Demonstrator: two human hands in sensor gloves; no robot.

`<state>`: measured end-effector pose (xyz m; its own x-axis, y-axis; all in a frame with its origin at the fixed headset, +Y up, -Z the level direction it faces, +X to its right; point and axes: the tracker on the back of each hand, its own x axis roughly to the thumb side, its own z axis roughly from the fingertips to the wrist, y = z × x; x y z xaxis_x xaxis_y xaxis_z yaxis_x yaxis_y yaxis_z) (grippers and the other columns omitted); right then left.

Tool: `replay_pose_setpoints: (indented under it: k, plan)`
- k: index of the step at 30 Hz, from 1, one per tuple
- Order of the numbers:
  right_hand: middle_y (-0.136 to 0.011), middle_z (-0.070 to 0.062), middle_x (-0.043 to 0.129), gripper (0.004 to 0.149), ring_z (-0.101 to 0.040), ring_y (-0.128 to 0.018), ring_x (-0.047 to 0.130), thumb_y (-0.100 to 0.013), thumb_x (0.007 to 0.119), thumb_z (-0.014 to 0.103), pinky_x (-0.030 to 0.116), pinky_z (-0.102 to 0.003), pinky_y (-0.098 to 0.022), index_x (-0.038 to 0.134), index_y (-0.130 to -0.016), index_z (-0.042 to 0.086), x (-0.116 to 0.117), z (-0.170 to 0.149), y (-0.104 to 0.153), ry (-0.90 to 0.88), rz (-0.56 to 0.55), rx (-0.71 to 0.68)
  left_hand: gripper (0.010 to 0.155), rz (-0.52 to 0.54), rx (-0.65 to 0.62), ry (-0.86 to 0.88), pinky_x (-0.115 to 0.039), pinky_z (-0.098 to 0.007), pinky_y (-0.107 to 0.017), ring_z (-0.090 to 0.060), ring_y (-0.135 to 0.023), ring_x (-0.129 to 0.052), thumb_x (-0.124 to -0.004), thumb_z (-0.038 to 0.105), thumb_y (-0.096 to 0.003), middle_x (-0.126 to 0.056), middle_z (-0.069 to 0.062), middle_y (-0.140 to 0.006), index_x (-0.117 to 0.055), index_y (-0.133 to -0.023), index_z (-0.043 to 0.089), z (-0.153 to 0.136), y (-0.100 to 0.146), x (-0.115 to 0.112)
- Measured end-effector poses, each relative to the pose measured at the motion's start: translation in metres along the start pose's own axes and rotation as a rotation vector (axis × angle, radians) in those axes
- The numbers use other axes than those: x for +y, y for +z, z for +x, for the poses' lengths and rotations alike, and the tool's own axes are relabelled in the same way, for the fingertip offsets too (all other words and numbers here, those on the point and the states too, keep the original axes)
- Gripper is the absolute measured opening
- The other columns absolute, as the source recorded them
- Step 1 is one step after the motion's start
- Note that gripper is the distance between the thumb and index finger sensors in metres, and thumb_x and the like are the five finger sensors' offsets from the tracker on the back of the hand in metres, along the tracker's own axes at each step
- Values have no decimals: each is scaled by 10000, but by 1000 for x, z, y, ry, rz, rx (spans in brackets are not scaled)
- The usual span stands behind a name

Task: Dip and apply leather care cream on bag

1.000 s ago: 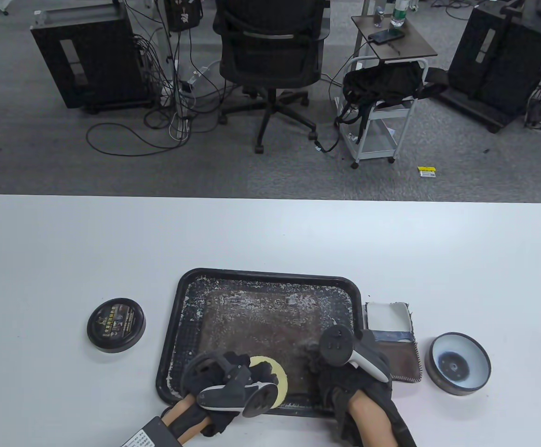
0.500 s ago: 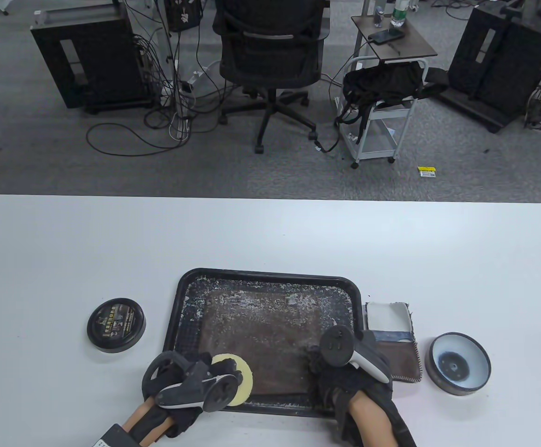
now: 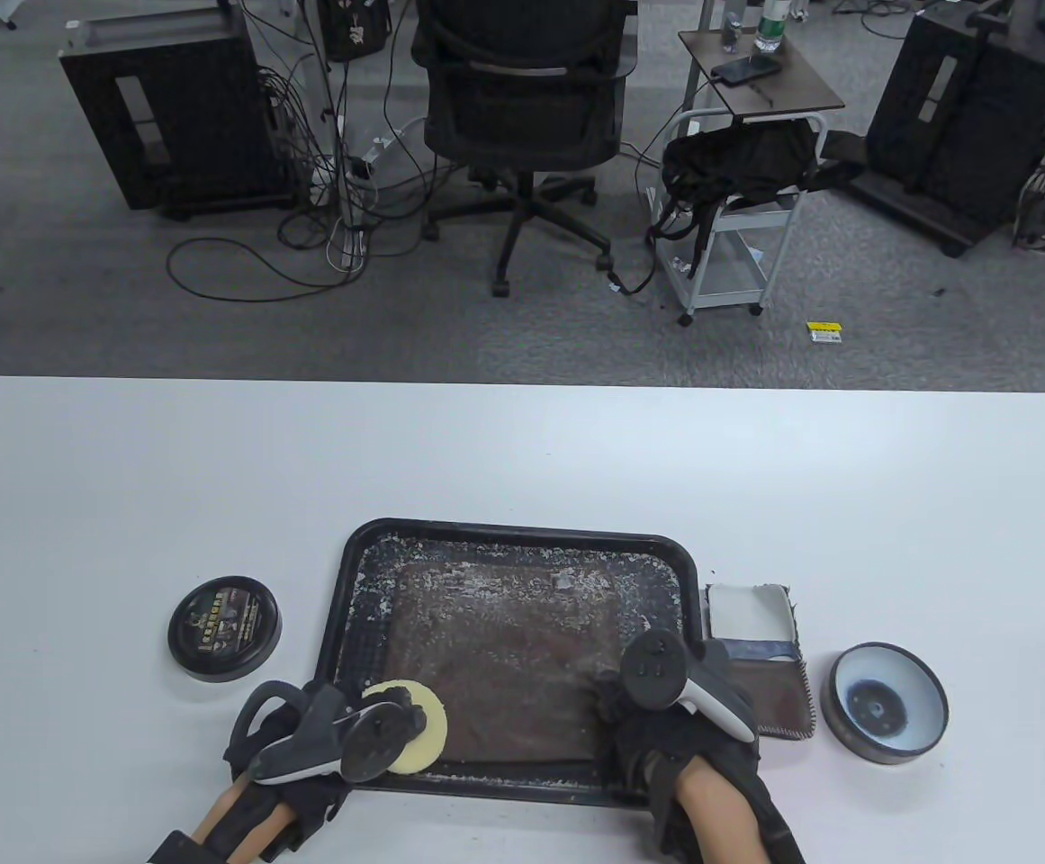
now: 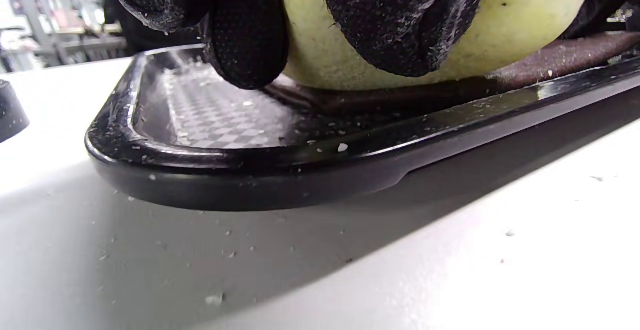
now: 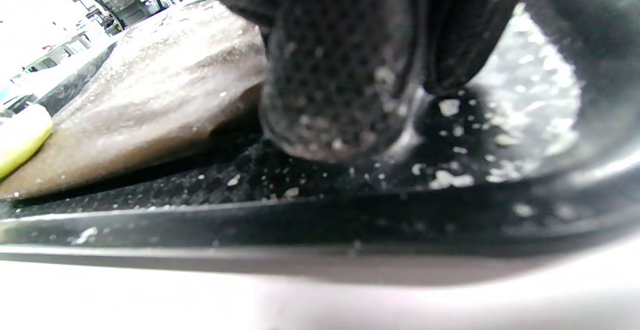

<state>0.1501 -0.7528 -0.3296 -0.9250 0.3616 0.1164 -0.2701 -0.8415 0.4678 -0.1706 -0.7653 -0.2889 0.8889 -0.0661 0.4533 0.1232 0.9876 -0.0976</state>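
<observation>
A flat brown leather bag (image 3: pixel 504 657) lies in a black tray (image 3: pixel 522 531). My left hand (image 3: pixel 324 733) grips a round yellow sponge (image 3: pixel 414 729) and presses it on the bag's near-left corner. In the left wrist view my fingers (image 4: pixel 400 20) wrap over the sponge (image 4: pixel 525 25) just behind the tray rim (image 4: pixel 300 165). My right hand (image 3: pixel 666 711) rests at the bag's near-right corner. In the right wrist view a fingertip (image 5: pixel 340 95) presses on the tray floor beside the bag's edge (image 5: pixel 150 85). The open cream tin (image 3: pixel 887 715) stands right of the tray.
The tin's black lid (image 3: pixel 224 627) lies left of the tray. A small brown and white pouch (image 3: pixel 761 666) lies between the tray and the tin. White flecks cover the tray and bag. The white table (image 3: pixel 522 450) runs far back; its near edge is close to my wrists.
My left hand has slid the sponge to the left along the bag's near edge, from near the middle to the near-left corner. My right hand has stayed put.
</observation>
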Motion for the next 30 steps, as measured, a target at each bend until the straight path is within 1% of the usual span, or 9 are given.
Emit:
replay_pose_setpoints:
  k: [3, 9, 14, 30]
  plan:
    - [-906, -2, 766, 655, -124, -266, 1050, -406, 720, 143, 840, -456, -480, 500, -1022, 181, 0, 0, 1, 2, -1, 1, 543, -14, 21, -15, -756, -408, -573, -228, -765, -900, -863, 349, -329, -761, 220, -968, -725, -825, 520, -1, 0, 1]
    - [-905, -5, 766, 654, -125, -265, 1051, -406, 721, 143, 841, -457, -477, 504, -1021, 178, 1, -1, 1, 0, 0, 0, 536, -36, 43, 9, -762, -403, -569, -226, -762, -905, -875, 346, -322, -770, 224, -960, -741, -811, 522, -6, 1, 0]
    - [-903, -3, 770, 651, -126, -264, 1052, -405, 722, 142, 841, -457, -478, 510, -1020, 180, 1, -1, 1, 0, 2, 0, 534, -50, 30, 15, -782, -369, -552, -203, -739, -920, -878, 365, -312, -778, 228, -942, -744, -804, 523, -6, 1, 0]
    - [-868, -17, 816, 632, -122, -254, 1054, -401, 727, 142, 845, -453, -472, 555, -1009, 171, -1, -4, 1, -29, -16, -7, 527, -98, -25, 74, -780, -352, -548, -188, -729, -913, -874, 378, -317, -781, 206, -926, -748, -812, 507, -3, 4, -4]
